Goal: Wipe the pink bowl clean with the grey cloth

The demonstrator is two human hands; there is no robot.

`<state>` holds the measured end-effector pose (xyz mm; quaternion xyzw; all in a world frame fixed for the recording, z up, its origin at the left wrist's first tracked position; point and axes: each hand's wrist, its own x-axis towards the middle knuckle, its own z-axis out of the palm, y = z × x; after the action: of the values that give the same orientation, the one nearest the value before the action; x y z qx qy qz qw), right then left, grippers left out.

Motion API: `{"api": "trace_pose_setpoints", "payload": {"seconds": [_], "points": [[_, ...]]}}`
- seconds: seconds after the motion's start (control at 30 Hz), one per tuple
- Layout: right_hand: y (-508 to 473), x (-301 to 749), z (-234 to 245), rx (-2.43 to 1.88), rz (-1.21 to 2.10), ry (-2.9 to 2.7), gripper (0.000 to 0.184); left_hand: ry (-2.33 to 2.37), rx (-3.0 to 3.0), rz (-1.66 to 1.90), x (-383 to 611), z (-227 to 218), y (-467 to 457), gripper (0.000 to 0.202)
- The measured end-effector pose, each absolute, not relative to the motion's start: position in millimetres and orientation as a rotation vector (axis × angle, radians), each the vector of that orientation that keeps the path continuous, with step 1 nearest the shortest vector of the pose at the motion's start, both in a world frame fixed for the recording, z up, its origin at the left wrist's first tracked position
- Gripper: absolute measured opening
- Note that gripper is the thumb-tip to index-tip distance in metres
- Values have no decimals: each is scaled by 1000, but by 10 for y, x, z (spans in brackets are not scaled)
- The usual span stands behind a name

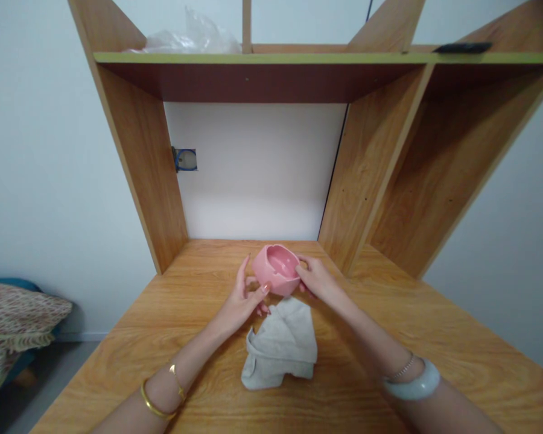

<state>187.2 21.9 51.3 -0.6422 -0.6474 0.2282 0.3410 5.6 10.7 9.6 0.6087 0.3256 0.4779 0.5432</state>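
A small pink bowl (277,268) is held tilted above the wooden desk (163,337), its opening turned toward me. My left hand (244,298) touches its left side with the thumb and fingertips. My right hand (314,278) grips the bowl's right rim, fingers wrapped on it. A crumpled grey cloth (281,346) lies on the desk just below both hands, touching neither.
A wooden shelf unit rises at the back of the desk, with side panels (149,181) left and right of the alcove. A clear plastic bag (190,39) and a dark flat object (462,47) lie on the top shelf. A patterned blanket (13,319) lies at far left.
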Motion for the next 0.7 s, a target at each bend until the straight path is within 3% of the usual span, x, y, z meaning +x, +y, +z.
{"api": "trace_pose_setpoints", "payload": {"seconds": [0.17, 0.3, 0.53, 0.7], "points": [[430, 2406, 501, -1952, 292, -1634, 28, 1029, 1846, 1037, -70, 95, 210, 30], [523, 2703, 388, -2117, 181, -1574, 23, 1050, 1983, 856, -127, 99, 256, 30], [515, 2771, 366, -2232, 167, -1573, 30, 967, 1896, 703, -153, 50, 264, 30], [120, 2319, 622, -1983, 12, -1832, 36, 997, 1796, 539, -212, 46, 250, 30]]}}
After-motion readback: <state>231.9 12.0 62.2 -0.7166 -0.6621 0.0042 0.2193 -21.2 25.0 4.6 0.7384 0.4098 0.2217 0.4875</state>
